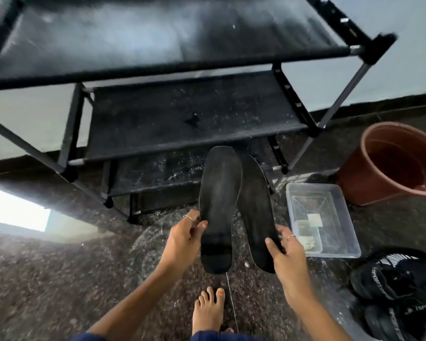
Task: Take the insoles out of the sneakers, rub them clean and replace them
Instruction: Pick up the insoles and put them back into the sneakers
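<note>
In front of the black shoe rack, over the speckled stone floor, two dark insoles are held up side by side in the head view, the only view given. The left insole is pinched near its heel end by the left hand, thumb on the upper face and fingers curled behind; the right insole is gripped low along its outer edge by the right hand. Both long axes run away from the body, toes toward the rack, heels nearest the wrists, and the insoles' inner edges appear to overlap slightly. The black sneakers are seen on the floor to the lower right, nearer the right hand, just beyond a clear plastic tub and a terracotta bucket. Replacement would therefore be judged a rightward, downward reach, toe ends leading.
</note>
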Demonstrator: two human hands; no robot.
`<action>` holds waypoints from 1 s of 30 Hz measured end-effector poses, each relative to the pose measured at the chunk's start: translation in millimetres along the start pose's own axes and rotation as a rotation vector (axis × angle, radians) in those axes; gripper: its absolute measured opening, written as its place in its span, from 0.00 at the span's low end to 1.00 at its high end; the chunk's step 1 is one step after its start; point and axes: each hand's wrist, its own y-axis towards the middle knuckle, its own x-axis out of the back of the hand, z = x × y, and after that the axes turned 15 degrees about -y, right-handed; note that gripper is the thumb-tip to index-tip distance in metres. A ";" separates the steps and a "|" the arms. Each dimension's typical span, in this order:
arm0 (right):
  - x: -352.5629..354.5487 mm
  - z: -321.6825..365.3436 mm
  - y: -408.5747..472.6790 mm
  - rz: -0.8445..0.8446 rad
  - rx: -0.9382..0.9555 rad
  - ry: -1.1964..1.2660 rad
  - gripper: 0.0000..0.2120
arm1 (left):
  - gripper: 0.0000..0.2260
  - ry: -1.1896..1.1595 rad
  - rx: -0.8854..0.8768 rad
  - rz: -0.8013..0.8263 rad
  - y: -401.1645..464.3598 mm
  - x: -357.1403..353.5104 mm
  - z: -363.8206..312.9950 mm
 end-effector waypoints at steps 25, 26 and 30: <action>-37.4 235.3 113.7 0.073 0.140 0.078 0.12 | 0.16 -0.038 -0.037 -0.368 150.9 117.6 -124.1; -41.0 236.7 121.6 0.065 0.145 0.054 0.12 | 0.15 -0.043 -0.031 -0.369 157.9 117.8 -123.4; -51.9 241.3 138.5 0.065 0.188 -0.053 0.14 | 0.13 -0.050 -0.003 -0.379 176.4 118.8 -121.3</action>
